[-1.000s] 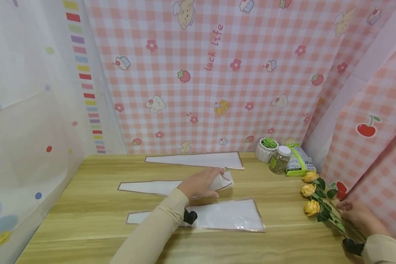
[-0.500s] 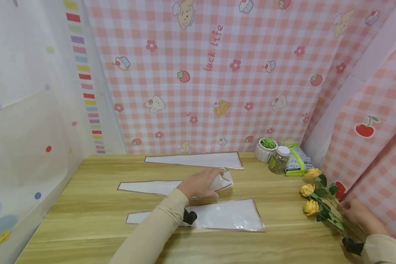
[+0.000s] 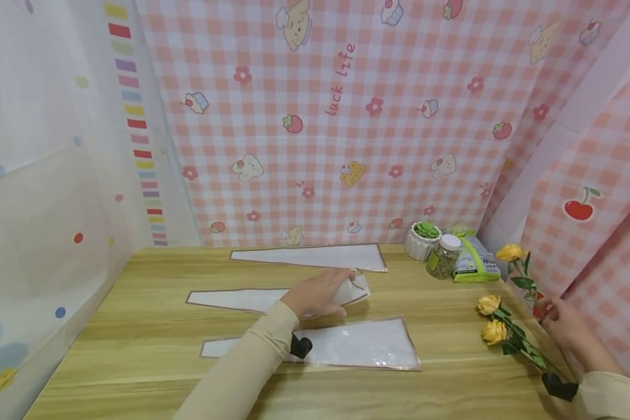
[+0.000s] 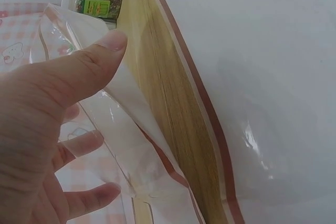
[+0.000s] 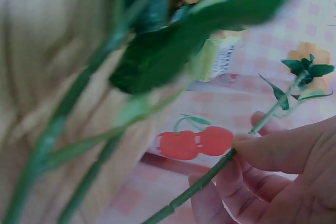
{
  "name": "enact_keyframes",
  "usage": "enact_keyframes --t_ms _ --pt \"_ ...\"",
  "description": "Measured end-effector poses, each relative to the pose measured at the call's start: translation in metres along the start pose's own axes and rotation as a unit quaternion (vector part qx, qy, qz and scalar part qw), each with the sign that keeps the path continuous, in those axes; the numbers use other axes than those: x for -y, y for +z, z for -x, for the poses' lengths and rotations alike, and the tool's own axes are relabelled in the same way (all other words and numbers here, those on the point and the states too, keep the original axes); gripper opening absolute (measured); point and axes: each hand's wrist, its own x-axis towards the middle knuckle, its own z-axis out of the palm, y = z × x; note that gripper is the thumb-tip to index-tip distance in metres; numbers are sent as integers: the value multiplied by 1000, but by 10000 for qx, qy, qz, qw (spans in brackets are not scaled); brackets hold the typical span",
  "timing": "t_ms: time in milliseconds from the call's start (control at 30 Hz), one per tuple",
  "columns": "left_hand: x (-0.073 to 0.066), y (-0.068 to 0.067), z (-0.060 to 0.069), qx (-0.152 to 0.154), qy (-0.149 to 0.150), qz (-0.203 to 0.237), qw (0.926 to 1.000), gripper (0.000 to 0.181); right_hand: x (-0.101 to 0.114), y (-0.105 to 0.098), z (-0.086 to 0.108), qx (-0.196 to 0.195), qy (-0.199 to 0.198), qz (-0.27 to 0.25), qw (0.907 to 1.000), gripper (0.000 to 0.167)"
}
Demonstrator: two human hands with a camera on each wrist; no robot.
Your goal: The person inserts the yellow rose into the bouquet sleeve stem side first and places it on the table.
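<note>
In the head view my left hand [image 3: 317,293] holds the raised wide end of the middle tapered plastic flower sleeve [image 3: 231,298], which is white with a brown border. The left wrist view has my thumb on the near side of its film [image 4: 113,114], other fingers spread beyond. At the right my right hand [image 3: 569,326] pinches the green stem [image 5: 202,182] of a single yellow rose [image 3: 511,252], its bloom raised off the table. Two more yellow roses, one nearer [image 3: 494,332] and one farther [image 3: 488,304], lie on the table beside that hand.
One similar sleeve [image 3: 315,255] lies flat at the back, another [image 3: 362,344] at the front, partly under my left forearm. Back right stand a potted succulent [image 3: 422,241], a lidded jar [image 3: 444,256] and a green-grey bag [image 3: 475,259]. Gingham cloth [image 3: 294,146] hangs behind the table.
My right hand has lifted one rose away from the other two, up and toward the right edge. My left hand keeps its place at the sleeve.
</note>
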Motion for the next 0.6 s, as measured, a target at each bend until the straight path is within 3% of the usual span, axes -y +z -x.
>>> enact_keyframes --t_ms 367,600 --pt "-3 -3 0 -51 98 -37 9999 81 27 -13 -1 -1082 170 -140 9939 49" --pt "-3 -3 -1 -69 94 -88 9999 82 41 -13 -1 -1806 268 -203 9830 46"
